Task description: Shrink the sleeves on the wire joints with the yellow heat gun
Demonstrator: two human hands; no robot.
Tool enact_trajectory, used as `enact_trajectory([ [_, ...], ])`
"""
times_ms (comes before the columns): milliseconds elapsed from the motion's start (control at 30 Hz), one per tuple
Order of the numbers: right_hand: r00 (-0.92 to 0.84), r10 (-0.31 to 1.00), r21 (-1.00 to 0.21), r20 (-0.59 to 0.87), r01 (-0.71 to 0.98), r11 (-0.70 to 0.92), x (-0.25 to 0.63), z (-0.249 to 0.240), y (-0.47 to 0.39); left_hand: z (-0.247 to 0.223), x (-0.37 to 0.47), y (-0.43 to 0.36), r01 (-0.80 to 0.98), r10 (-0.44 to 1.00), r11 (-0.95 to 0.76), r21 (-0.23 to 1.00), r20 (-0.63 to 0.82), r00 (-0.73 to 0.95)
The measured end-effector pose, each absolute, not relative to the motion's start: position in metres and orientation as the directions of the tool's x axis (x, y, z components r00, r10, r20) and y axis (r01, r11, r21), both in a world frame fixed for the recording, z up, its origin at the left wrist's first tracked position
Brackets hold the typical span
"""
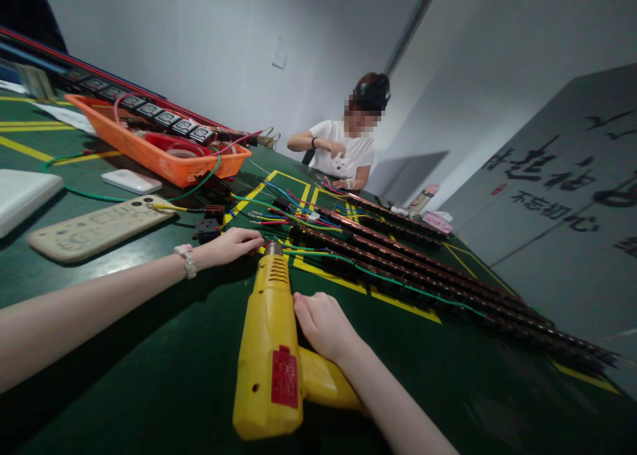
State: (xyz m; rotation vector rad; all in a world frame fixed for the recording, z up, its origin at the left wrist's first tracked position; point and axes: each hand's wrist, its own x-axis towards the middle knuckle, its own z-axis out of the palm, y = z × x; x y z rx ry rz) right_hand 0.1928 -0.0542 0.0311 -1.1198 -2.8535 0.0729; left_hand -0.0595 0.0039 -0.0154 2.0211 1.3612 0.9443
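The work is looking partway through, at the wire ends. The yellow heat gun (269, 335) is lying near the middle of the bench (169, 382), its nozzle (273, 248) pointing to the far side and sitting right by the fingertips of the left hand (233, 245). Those fingers are closing together, seemingly pinching the ends of the green wires (311, 250). The right hand (326, 322) is curling against the right side of the gun, above its handle; whether its fingers are truly gripping, I cannot tell.

The green wires are running right, toward the long copper-edged strips (398, 253), which are lying side by side. Those strips are looking already assembled along their length. More coloured leads (266, 217) are lying loose just beyond the nozzle, so other ends are probably waiting for handling; nothing is showing which ones are finished. On the far side a co-worker (355, 153) is sitting, one hand near further strips.

The nozzle's mouth and the left fingertips are hiding the exact spot being worked. The right hand's underside and the trigger are staying out of sight, the right forearm is covering the handle's end, and no picture detail is telling whether the gun is running.
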Motion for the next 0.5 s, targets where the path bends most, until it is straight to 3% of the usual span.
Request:
enact_trajectory([
  [500, -0.484, 0.872, -0.263, 0.076, 0.833, 0.486, 0.265, 0.028, -0.045, -0.012, -0.06, 0.001, 0.553, 0.938, -0.341, 0.76, 0.236, 0.254],
])
